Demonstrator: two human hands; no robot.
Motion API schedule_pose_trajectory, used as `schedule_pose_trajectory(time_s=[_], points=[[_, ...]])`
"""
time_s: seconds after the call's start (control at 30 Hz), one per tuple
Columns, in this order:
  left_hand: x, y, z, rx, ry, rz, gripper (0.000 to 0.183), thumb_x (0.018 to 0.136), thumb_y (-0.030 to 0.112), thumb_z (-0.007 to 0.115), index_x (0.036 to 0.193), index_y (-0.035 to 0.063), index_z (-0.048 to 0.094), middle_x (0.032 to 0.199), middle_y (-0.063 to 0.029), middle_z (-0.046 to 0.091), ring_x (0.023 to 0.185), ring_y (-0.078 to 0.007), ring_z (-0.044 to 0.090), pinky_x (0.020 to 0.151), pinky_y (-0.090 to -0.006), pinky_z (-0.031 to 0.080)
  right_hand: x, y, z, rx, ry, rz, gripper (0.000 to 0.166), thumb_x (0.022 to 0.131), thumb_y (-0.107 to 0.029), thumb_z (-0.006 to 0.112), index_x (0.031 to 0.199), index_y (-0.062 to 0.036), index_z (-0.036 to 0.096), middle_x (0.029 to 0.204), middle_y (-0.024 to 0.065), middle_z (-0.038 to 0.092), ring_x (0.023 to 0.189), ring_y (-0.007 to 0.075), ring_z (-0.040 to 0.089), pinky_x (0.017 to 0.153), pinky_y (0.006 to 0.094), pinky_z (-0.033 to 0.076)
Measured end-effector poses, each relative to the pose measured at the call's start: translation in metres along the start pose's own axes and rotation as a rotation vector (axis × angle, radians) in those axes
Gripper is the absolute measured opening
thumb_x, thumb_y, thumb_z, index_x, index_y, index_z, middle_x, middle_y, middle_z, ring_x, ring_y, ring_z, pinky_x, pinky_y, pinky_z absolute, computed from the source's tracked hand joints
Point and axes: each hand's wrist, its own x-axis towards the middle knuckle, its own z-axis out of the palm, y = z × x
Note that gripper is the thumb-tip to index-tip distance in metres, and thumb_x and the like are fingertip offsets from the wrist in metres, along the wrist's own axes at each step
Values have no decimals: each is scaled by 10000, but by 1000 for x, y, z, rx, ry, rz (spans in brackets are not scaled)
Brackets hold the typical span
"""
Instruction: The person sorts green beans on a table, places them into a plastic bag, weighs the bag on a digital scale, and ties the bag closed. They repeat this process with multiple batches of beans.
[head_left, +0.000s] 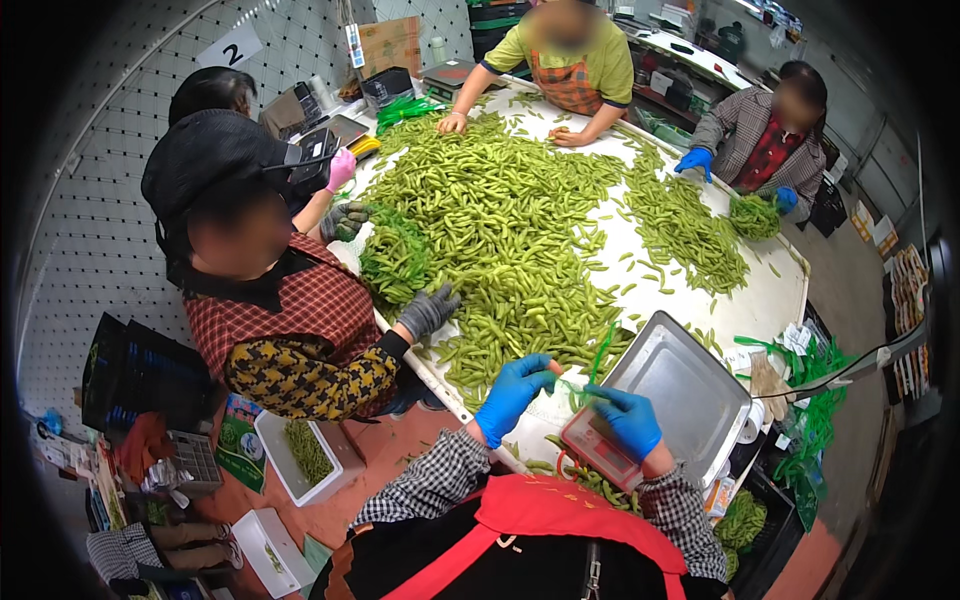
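My left hand (514, 396), in a blue glove with a bare fingertip showing, pinches a green mesh net bag (601, 357). My right hand (628, 421), also blue-gloved, grips the same netting a short way to the right. The netting looks slack and no pods show inside it. Below my right hand is the reddish display housing of a weighing scale (583, 441), partly covered by that hand. Its bare metal pan (671, 394) lies tilted to the right. A broad heap of green soybean pods (495, 225) covers much of the white table (765, 281) beyond my hands.
On the left, a co-worker's grey-gloved hand (429, 311) rests by a filled green net (394, 259). Two other people work at the far side, one with a filled net (754, 217). Loose green nets (814, 405) hang at right. White foam boxes (300, 457) stand on the floor.
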Motion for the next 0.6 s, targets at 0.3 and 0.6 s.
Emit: schedule_pose_trajectory(time_s=[0.3,0.6], points=[[-16,-33,14,1127,-65,71,342,922,312,667,1226,157,672,961,-134,726,744,-201,682,685,-363,523,-2,-18,-8,542,201,-80,298,980,-125,564,1257,-44,639,761,-30,629,570,21,447,548,173,372],[-3,-9,-16,-240,-28,-29,372,891,46,528,1261,13,550,933,-49,621,772,-110,587,729,-222,463,-23,-38,1,-72,-172,-172,492,884,-157,658,1359,-81,557,679,31,608,624,107,579,584,277,452]])
